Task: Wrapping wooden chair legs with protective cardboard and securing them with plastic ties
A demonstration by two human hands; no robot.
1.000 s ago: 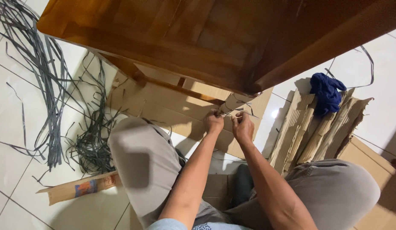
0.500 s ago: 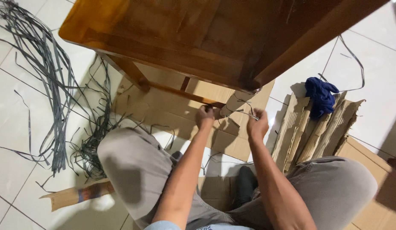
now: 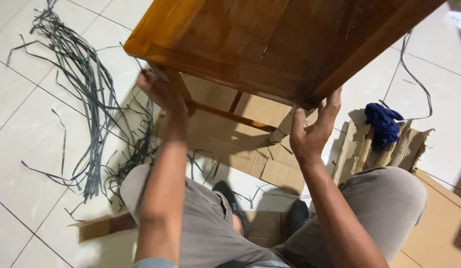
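A brown wooden table (image 3: 270, 39) fills the top of the view, seen from above. My left hand (image 3: 158, 92) grips its near left corner from below, next to a leg. At the near right corner my right hand (image 3: 312, 129) presses its fingers up against the table's underside. That corner's leg (image 3: 285, 128) is wrapped in cardboard. My knees in grey trousers sit below the table.
Flattened cardboard (image 3: 230, 144) lies under the table. A heap of black plastic straps (image 3: 86, 99) spreads over the white tiles at left. At right stand folded cardboard pieces (image 3: 369, 149) with a blue cloth (image 3: 384, 121) on top. A cardboard strip (image 3: 104, 226) lies at lower left.
Both hands left the wrapped leg, where they were pulling at a strap. The left moved to the table's left corner, the right up to the right corner. The view shifted.
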